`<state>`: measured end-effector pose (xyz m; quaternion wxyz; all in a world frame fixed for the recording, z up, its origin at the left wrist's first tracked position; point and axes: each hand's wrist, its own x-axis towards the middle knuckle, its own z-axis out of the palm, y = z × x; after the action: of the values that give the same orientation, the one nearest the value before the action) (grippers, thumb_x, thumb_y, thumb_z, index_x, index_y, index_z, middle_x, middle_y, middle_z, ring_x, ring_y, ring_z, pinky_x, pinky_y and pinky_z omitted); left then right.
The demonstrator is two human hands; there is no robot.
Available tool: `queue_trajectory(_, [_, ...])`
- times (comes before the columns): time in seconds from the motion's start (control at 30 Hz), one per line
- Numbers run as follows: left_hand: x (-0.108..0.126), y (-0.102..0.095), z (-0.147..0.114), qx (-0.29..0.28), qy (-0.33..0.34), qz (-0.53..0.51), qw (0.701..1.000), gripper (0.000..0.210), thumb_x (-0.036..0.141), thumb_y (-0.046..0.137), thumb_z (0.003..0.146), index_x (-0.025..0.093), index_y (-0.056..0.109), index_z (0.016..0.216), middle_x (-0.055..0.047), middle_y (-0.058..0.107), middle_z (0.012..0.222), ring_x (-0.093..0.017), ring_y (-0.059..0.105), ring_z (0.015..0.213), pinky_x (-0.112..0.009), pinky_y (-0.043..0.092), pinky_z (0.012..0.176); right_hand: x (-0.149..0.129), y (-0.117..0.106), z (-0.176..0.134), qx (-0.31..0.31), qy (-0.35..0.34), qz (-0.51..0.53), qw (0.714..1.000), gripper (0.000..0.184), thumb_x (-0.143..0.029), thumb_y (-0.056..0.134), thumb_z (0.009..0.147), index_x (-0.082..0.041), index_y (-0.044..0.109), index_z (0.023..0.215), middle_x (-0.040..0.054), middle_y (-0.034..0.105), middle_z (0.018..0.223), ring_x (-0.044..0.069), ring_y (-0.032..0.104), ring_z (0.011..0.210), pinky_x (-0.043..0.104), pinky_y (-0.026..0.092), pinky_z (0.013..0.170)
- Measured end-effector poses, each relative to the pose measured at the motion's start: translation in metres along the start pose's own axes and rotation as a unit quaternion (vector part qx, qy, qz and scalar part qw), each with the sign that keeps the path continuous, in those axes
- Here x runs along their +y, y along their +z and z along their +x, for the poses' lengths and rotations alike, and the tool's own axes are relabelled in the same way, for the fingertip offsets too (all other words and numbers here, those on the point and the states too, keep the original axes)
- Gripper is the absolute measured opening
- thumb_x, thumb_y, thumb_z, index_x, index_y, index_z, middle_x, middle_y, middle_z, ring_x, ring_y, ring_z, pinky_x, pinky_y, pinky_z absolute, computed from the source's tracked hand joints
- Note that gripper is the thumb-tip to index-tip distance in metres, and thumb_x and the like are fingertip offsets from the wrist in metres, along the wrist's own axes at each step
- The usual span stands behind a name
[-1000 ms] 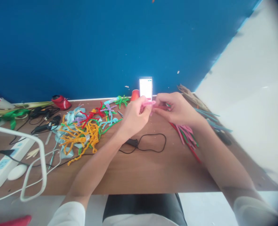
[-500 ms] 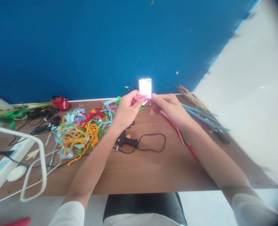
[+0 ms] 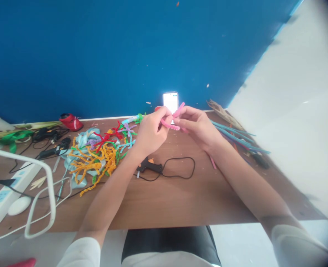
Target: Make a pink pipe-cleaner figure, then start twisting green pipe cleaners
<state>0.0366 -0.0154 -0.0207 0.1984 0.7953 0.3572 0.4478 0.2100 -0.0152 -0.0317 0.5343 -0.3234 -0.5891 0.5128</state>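
Both hands meet above the back of the table, fingers closed on a pink pipe cleaner. My left hand pinches it from the left, and one end sticks out below the fingertips. From the right, my right hand grips it close by; another pink end points up and right between the hands. Whether it is one piece or two I cannot tell. Just behind the hands a phone with a lit screen leans against the blue wall. Part of a red round thing shows behind my left hand.
A black glue gun with its looped cable lies below the hands. Left of it is a heap of orange pipe cleaners, coloured pieces and light blue ribbon. Blue pipe cleaners lie right. A power strip and white tubular frame stand left.
The pink pipe cleaner, stretched flat between the hands before, is now bent or crossed, with ends pointing up and down. My right hand has turned and covers more of the pipe cleaners beneath it.
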Motion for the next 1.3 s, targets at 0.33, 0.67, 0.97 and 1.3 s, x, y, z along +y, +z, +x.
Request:
queue_trajectory(0.33, [0.000, 0.007, 0.003, -0.078, -0.268, -0.378, 0.883, 0.033, 0.035, 0.060, 0.088, 0.024, 0.035, 0.069, 0.008, 0.016, 0.059, -0.007, 0.009, 0.046, -0.027, 0.012, 0.041, 0.009, -0.013, -0.005, 0.028, -0.418, -0.540, 0.730, 0.021, -0.017, 0.053, 0.098, -0.030, 0.068, 0.095, 0.0007, 0.071, 0.093, 0.018, 0.055, 0.084, 0.036, 0.034, 0.073])
queue_trajectory(0.67, [-0.006, -0.001, 0.001, 0.012, 0.010, -0.015, 1.000, 0.020, 0.033, 0.055, 0.097, 0.021, 0.058, 0.081, 0.003, 0.052, 0.066, -0.010, 0.043, 0.058, -0.026, 0.034, 0.055, -0.014, -0.010, -0.001, 0.006, -0.122, -0.239, 0.963, 0.027, -0.040, 0.058, 0.097, -0.020, 0.070, 0.086, 0.0038, 0.070, 0.087, 0.017, 0.062, 0.082, 0.032, 0.046, 0.076])
queue_trajectory(0.97, [-0.010, -0.004, 0.002, -0.010, 0.082, 0.107, 0.991, 0.017, 0.025, 0.051, 0.098, 0.020, 0.054, 0.082, 0.000, 0.059, 0.073, -0.012, 0.047, 0.064, -0.028, 0.033, 0.061, -0.016, -0.010, -0.004, -0.043, -0.025, -0.153, 0.987, 0.028, -0.045, 0.079, 0.079, -0.018, 0.069, 0.075, 0.0024, 0.069, 0.072, 0.015, 0.060, 0.069, 0.030, 0.045, 0.064])
queue_trajectory(1.3, [-0.008, 0.017, -0.005, 0.034, -0.018, 0.086, 0.996, 0.025, 0.022, 0.058, 0.092, 0.020, 0.045, 0.070, 0.004, 0.049, 0.060, -0.011, 0.039, 0.056, -0.028, 0.026, 0.056, 0.013, -0.003, -0.006, 0.099, -0.313, -0.561, 0.760, 0.032, -0.023, 0.060, 0.090, -0.021, 0.050, 0.060, -0.0002, 0.048, 0.055, 0.014, 0.038, 0.060, 0.034, 0.024, 0.057])
